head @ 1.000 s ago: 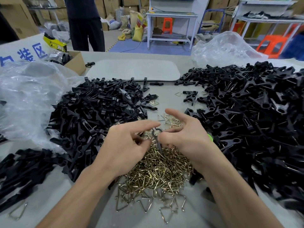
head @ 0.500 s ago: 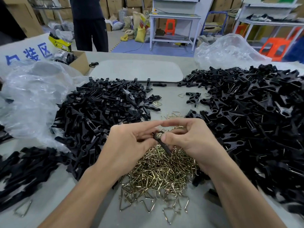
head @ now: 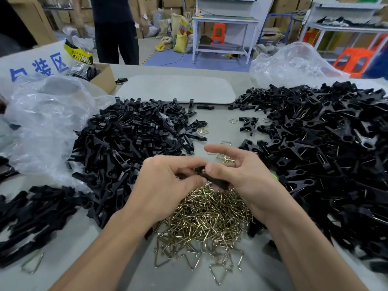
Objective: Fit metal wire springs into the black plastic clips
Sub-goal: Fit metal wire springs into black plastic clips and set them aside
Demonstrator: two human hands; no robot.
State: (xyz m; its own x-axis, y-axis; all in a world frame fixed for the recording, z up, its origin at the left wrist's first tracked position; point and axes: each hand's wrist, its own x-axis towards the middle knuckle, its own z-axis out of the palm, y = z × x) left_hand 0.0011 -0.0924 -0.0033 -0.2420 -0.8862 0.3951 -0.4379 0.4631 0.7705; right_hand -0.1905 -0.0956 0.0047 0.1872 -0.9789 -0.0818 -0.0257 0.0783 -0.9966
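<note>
At the far left lay a crumpled clear plastic bag (head: 42, 122), and just right of it a pile of black plastic clips (head: 130, 143) on the grey tabletop (head: 220, 131). My left hand (head: 168, 185) hovered above the near heap of metal wire springs (head: 205, 217), fingers curled in and pinching the far-left end of one black clip (head: 216, 180). That clip lay between the two hands, touching both, its long axis running from far-left to near-right, so neither hand was nearer; its tail pointed towards my right palm. My right hand (head: 245, 181) gripped it with thumb and lower fingers, while the index finger stood out straight, pointing left and holding nothing. Whether a spring sat in the clip I could not tell; the fingers hid the joint. I judged that seating the spring was the step in hand, and that it would turn on pressing along that axis. Further right spread the bigger pile of clips (head: 325, 143), many showing wire, probably finished.
</note>
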